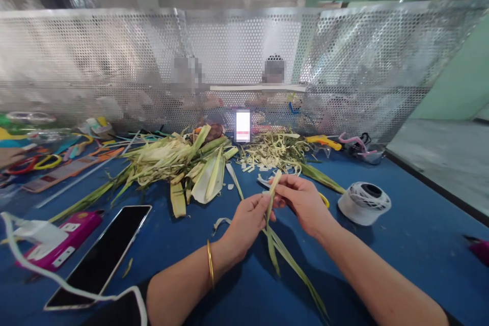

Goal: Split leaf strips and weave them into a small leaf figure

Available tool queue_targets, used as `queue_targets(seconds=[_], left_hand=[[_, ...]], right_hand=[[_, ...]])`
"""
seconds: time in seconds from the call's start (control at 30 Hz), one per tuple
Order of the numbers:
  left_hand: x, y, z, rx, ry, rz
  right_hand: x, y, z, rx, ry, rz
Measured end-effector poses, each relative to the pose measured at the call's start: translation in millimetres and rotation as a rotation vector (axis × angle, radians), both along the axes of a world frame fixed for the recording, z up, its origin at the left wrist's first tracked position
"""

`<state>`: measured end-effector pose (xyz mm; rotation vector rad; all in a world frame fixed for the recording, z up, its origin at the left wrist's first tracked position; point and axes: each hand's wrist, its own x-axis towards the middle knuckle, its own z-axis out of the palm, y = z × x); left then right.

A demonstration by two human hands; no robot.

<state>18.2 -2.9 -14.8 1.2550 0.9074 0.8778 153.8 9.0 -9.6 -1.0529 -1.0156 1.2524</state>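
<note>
Both hands meet over the blue table, pinching pale green strips of dried leaf that look like corn husk. My left hand (250,216), with a gold bangle on the wrist, has thumb and fingers closed on a husk strip (272,249). Its lower ends hang below the hands toward the table's near side. My right hand (301,198) is closed at the strip's upper end, fingertips curled in. Yellow scissor handles (324,199) show partly behind the right hand. To the right stands a spool of white thread (364,204).
A heap of husks (168,158) and a pile of trimmings (273,150) lie ahead, before a perforated metal screen (237,35). At left are a phone (103,254), a magenta power strip (72,234) and a white cable (49,275). A yellow glue gun (324,141) lies back right.
</note>
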Motion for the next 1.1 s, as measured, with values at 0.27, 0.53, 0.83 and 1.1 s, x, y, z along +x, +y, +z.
queue_targets(seconds=[0.27,0.53,0.83,1.1], left_hand=[[-1,-1,1.9,-0.035,-0.027,-0.025],[-2,0,-1.1,-0.043,-0.006,0.006],[-6,-4,10.3,-0.091,-0.043,-0.142],[-5,-4,2.8,-0.276,-0.059,-0.172]], right_hand=[[-2,-4,7.6,0.005,0.057,0.016],[0,-4,8.0,0.079,0.029,-0.055],[-2,-9,4.8,-0.036,-0.035,0.061],[-8,-7,1.1,0.051,-0.179,-0.046]])
